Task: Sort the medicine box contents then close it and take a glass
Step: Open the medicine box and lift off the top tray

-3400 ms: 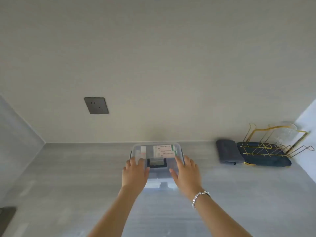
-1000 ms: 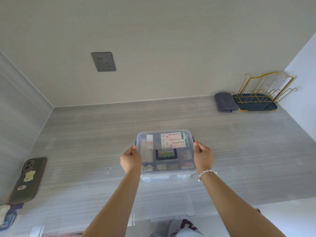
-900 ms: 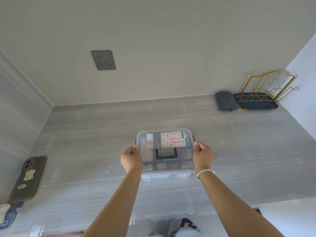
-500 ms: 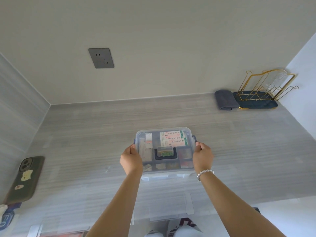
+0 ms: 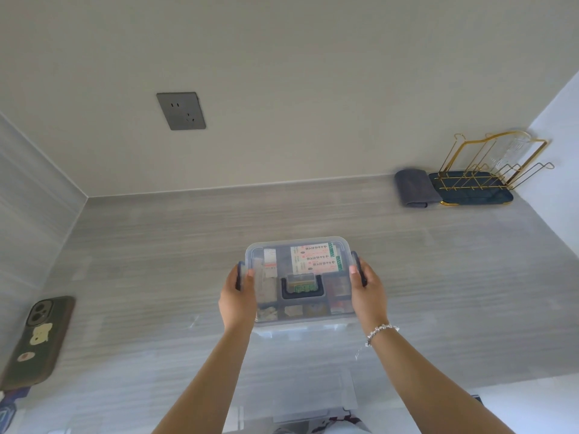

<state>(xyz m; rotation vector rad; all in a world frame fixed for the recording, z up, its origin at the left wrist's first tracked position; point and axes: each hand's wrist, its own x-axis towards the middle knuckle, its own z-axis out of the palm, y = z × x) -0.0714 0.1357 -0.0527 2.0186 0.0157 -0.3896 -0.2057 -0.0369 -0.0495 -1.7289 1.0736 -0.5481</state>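
The clear plastic medicine box sits mid-counter with its lid on and a dark handle on top. White packets and small items show through the lid. My left hand grips its left side at the blue clip. My right hand, with a bead bracelet at the wrist, grips the right side at the other clip. A clear glass stands in the gold wire rack at the far right corner.
A dark folded cloth lies left of the rack's dark tray. A phone in a dark case lies at the counter's left edge. A grey wall socket is on the back wall. A clear plastic piece lies near the counter's front edge.
Earlier both hands lay flat on the lid with the box at the back wall. The box now sits nearer me, held at both sides. In the last second little has moved.
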